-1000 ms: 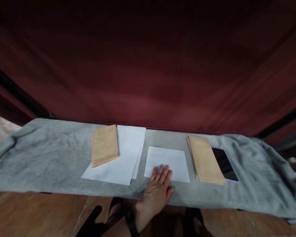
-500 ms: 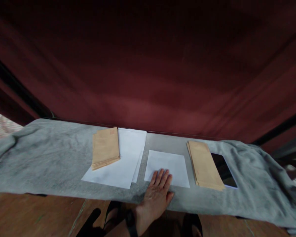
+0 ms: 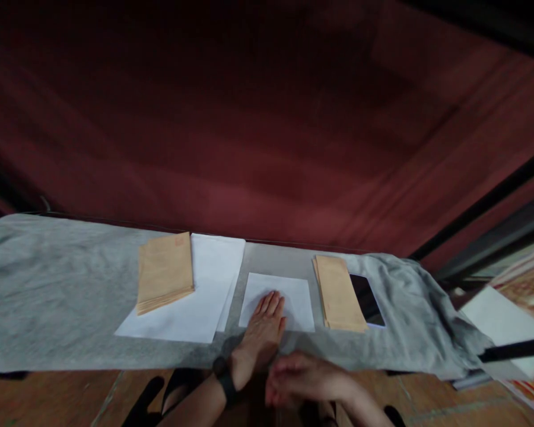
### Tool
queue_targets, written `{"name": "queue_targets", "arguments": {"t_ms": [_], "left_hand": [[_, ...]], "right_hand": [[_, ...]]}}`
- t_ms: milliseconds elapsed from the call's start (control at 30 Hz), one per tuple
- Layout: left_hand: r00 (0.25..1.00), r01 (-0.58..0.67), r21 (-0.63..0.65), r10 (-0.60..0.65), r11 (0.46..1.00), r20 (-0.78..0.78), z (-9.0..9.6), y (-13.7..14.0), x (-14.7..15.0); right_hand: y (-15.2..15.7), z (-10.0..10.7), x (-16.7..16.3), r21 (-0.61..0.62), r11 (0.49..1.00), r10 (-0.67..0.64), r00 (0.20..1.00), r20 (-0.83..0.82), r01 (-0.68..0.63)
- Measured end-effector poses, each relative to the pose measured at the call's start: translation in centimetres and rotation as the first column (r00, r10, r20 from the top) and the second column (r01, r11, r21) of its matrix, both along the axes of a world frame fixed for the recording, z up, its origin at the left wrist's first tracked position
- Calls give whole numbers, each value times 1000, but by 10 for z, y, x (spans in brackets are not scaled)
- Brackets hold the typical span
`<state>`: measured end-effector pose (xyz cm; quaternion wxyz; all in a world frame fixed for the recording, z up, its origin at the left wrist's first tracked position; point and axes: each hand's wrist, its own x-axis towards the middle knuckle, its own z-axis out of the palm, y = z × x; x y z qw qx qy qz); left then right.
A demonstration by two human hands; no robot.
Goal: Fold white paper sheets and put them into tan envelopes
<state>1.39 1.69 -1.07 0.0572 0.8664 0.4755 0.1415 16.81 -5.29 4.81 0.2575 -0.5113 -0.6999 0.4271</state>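
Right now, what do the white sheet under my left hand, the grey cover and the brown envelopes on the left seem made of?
White sheet: probably paper, smooth and matte, with crisp edges. Grey cover: likely soft fabric, perhaps plush, since it wrinkles. Brown envelopes: seemingly kraft paper, matte, judging by the tan colour.

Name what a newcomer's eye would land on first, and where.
Probably the left hand, resting on a white paper rectangle at centre, with the blurred right hand nearer the wearer. Next, a fanned tan paper-envelope stack at left and a long tan paper-envelope stack at right, beside a black-screened device.
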Motion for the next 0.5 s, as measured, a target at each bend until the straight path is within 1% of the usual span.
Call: {"name": "queue_targets", "arguments": {"t_ms": [33,100,133,167,200,267,333,400,500], "left_hand": [[1000,-18,10,18,1000,-13,-2,5,0],[997,-54,39,56,998,-44,-6,11,1],[996,-69,59,73,996,-54,-8,13,1],[995,-79,79,84,994,-60,-10,15,1],[994,-80,95,87,992,-66,-11,16,2],[993,-79,110,88,991,-75,-15,20,3],[992,-88,109,97,990,-86,-19,24,6],[991,-87,112,98,990,-95,-24,29,7],[990,-76,144,92,987,-109,-30,35,7]], "right_hand": [[14,-1,-3,19,1000,-18,1000,-23,19],[41,-8,-8,111,983,-141,987,-73,149],[53,-13,-11,199,940,-264,960,-92,278],[63,-21,-14,281,883,-364,927,-94,376],[71,-29,-17,340,855,-398,916,-56,392],[81,-46,-21,451,830,-404,911,85,327],[86,-61,-24,523,826,-379,893,242,209],[88,-69,-26,547,827,-374,856,356,134],[91,-72,-26,537,836,-388,814,432,114]]}}
